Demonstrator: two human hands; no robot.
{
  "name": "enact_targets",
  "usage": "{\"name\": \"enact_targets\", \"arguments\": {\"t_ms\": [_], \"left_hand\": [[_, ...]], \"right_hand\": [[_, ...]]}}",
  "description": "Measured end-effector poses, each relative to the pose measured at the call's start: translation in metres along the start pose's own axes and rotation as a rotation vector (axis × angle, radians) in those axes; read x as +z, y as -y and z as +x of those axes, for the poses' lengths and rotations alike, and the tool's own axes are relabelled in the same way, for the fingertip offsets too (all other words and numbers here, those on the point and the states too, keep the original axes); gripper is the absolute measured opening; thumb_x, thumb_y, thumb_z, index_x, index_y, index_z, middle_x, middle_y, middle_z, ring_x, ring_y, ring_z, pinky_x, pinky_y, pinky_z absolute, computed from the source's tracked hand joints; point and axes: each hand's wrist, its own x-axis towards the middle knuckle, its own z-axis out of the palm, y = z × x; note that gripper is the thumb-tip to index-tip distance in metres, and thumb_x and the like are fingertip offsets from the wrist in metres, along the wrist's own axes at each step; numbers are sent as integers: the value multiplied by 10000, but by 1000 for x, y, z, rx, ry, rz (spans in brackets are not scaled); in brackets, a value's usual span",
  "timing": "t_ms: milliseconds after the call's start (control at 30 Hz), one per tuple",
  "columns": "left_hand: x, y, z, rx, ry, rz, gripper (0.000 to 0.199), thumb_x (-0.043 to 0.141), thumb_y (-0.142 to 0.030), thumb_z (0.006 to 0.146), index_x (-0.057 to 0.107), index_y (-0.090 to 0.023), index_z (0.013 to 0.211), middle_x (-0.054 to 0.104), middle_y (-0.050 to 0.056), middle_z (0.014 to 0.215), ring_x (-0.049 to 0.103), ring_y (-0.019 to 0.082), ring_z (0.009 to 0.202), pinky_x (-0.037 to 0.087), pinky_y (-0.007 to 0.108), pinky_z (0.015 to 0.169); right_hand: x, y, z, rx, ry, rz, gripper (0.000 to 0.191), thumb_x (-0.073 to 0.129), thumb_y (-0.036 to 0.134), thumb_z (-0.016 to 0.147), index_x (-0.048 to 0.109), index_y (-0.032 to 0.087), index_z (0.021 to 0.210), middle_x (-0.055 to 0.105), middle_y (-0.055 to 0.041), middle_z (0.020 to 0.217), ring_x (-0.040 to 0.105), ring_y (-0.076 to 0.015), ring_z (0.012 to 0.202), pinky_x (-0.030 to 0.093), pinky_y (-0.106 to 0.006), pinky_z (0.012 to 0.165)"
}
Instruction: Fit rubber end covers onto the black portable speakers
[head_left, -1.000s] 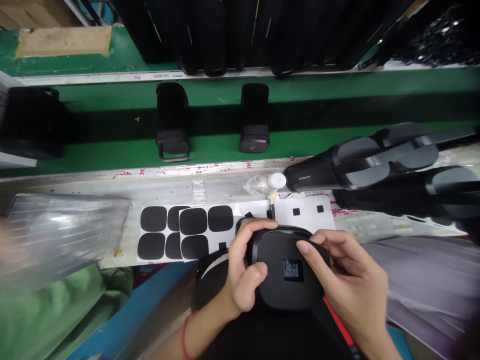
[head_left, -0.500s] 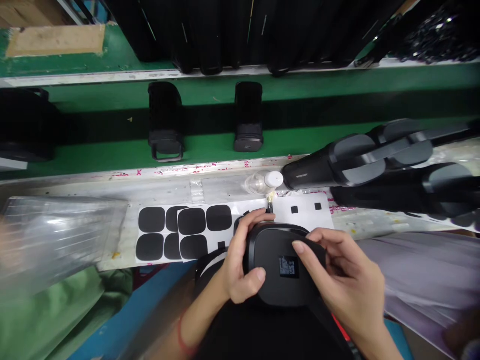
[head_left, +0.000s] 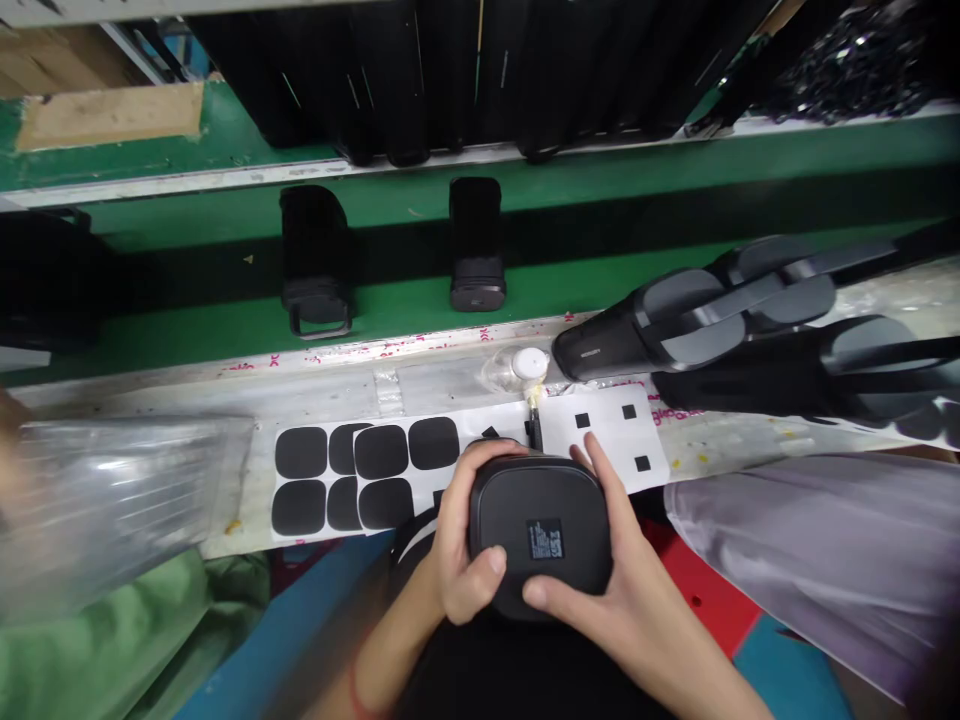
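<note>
A black housing (head_left: pixel 574 505) with a flat, rounded-square end faces up between my hands. A small printed label (head_left: pixel 544 538) sits near the middle of that end. My left hand (head_left: pixel 466 545) wraps its left side, the thumb lying on the face. Along the right side is my right hand (head_left: pixel 611 560), its thumb pressed on the lower face and its fingers reaching past the far right corner. The housing's lower part is hidden beneath the end. Just beyond it lie sheets of black rounded pads (head_left: pixel 381 452) and a white sheet (head_left: pixel 611 440) with small black squares.
A bottle with a white cap (head_left: pixel 530 364) and a brush (head_left: pixel 534 425) stand beyond the housing. Black housings (head_left: pixel 478 245) sit on the green belt (head_left: pixel 405 300); others (head_left: pixel 611 345) lie at right. Clear plastic (head_left: pixel 142 480) lies at left. People in green (head_left: pixel 112 650) and grey (head_left: pixel 817 540) flank me.
My right hand has moved from the upper right edge of the face to the right side, its thumb now lower. The housing sits slightly further left in view.
</note>
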Motion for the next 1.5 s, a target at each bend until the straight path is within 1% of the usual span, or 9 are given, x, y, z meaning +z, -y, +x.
{"name": "enact_targets", "arguments": {"t_ms": [233,367,467,600,767,967,1067,1200,1500], "left_hand": [[-11,-12,-2,-207,130,3,698,768,-310,759,471,-322,1391,505,47,1446,513,264,1324,415,333,1120],[2,-13,-8,-227,-15,40,527,756,-342,798,564,-311,1288,597,23,1346,572,225,1246,448,286,1067],[11,-11,-12,-211,-133,78,376,694,-369,862,610,-290,1221,652,14,1259,598,199,1191,464,258,1027],[17,-10,-13,-219,-233,63,330,639,-409,899,634,-267,1196,670,24,1234,604,209,1181,468,266,1017],[8,-10,-10,-195,-200,19,359,620,-432,902,614,-254,1215,649,57,1271,607,243,1189,474,314,1019],[-14,-7,-13,-216,147,-72,992,900,-330,608,381,-380,1452,441,37,1516,476,283,1371,427,333,1112],[-10,-8,-11,-269,104,-73,831,855,-299,657,474,-340,1395,548,54,1426,560,290,1277,473,354,1051],[4,-11,-5,-296,-198,22,393,750,-421,784,675,-238,1124,700,51,1166,643,257,1083,489,325,933],[2,-4,-7,-193,-188,110,313,605,-458,878,721,-228,1055,659,74,1332,341,322,1462,205,462,1219]], "right_hand": [[-18,7,2,35,268,245,871,644,564,892,96,451,1560,159,45,1651,240,-205,1502,274,-450,1238],[-18,17,18,-4,50,210,520,660,595,862,569,280,1266,624,-55,1310,616,-216,1171,530,-341,1000],[-15,24,26,-23,-10,204,473,553,637,915,651,242,1156,688,-66,1189,668,-213,1037,567,-312,877],[-25,14,21,-17,183,339,512,496,595,970,556,323,1399,488,-14,1502,414,-216,1418,351,-395,1198],[-34,-7,11,-97,381,311,934,733,478,860,124,409,1565,121,39,1652,187,-213,1517,226,-462,1242],[-25,-13,16,-178,272,326,817,739,462,849,309,376,1539,316,-16,1604,336,-246,1463,377,-431,1179],[-16,-7,21,-184,71,323,559,661,519,892,545,311,1398,527,-55,1462,553,-242,1284,496,-388,1068],[-3,3,27,-130,-86,350,457,573,592,927,676,253,1216,662,-61,1268,634,-228,1115,545,-333,943],[19,-21,39,-107,92,598,638,358,718,960,540,301,1408,481,-14,1501,375,-203,1430,185,-420,1260]]}}
